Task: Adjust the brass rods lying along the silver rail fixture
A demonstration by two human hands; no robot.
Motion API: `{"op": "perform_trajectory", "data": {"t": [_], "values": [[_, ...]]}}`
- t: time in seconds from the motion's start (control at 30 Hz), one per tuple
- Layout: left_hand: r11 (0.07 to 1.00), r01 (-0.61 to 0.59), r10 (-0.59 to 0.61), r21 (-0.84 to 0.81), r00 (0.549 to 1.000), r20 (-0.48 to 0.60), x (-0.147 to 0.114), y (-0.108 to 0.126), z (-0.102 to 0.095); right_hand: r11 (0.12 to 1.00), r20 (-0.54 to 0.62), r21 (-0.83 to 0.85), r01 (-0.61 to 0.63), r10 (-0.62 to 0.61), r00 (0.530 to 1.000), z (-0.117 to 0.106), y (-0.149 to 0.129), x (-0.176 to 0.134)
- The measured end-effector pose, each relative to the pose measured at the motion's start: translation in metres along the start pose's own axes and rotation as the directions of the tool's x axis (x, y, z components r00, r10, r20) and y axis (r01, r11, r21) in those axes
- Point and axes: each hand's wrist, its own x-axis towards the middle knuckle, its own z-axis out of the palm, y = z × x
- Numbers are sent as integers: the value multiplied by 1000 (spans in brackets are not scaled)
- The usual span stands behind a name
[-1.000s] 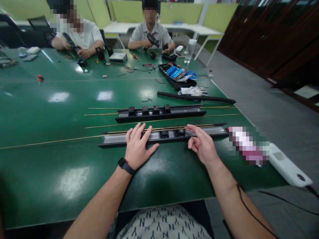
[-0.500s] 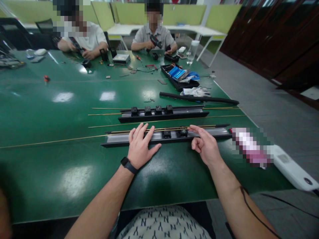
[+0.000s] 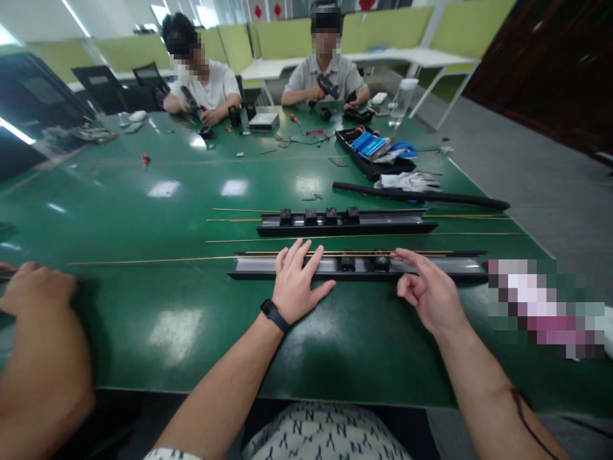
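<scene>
My left hand (image 3: 297, 284), with a dark watch at the wrist, lies with fingers spread across the near black-edged metal channel (image 3: 256, 264). Its fingertips reach the thin brass-coloured rods (image 3: 330, 253) along the channel's far side. My right hand (image 3: 433, 291) is at the same channel, farther right. Its forefinger stretches to the rods, touching or nearly so, while other fingers are partly curled around nothing visible. Between the hands, two small black blocks (image 3: 347, 261) sit in the channel. Behind lies a second channel (image 3: 387, 219) with several black blocks (image 3: 310, 217) in it.
A single rod (image 3: 230, 241) lies between the channels. Beyond are a black strip (image 3: 421, 195), gloves (image 3: 409, 181) and a black tray (image 3: 364, 167). Another person's arm (image 3: 43, 338) rests at the left; two people sit opposite, holding power drills (image 3: 328, 86).
My view has turned left and tilted up, so the table things appear farther right. More of the neighbour's arm shows at left. Both my hands keep nearly the same pose on the channel.
</scene>
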Motion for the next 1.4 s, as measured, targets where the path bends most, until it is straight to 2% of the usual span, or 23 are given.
{"op": "perform_trajectory", "data": {"t": [0.1,0.33,0.57,0.8,1.07,1.2,1.4], "values": [[1000,11,-11,-3,1000,7,0,0,0,1000,-19,-9,-2,2,1000,0,-2,0],[1000,7,-7,-14,1000,8,0,-1,2,999,-152,-15,-49,46,987,4,-8,2],[999,9,-9,-36,1000,5,0,-1,2,992,-149,-85,-91,77,986,2,-7,4],[999,-2,2,-38,1000,-11,0,-2,5,983,-91,-178,-36,20,996,5,-4,3],[1000,-5,5,-9,1000,0,-1,-3,5,996,-134,-48,-81,74,988,1,-4,6],[1000,-2,2,-10,1000,-6,-1,-2,3,998,-121,15,-56,57,991,3,-7,4],[1000,-2,2,-10,1000,5,-1,-2,0,999,-167,32,14,-9,986,-2,-3,6]]}}
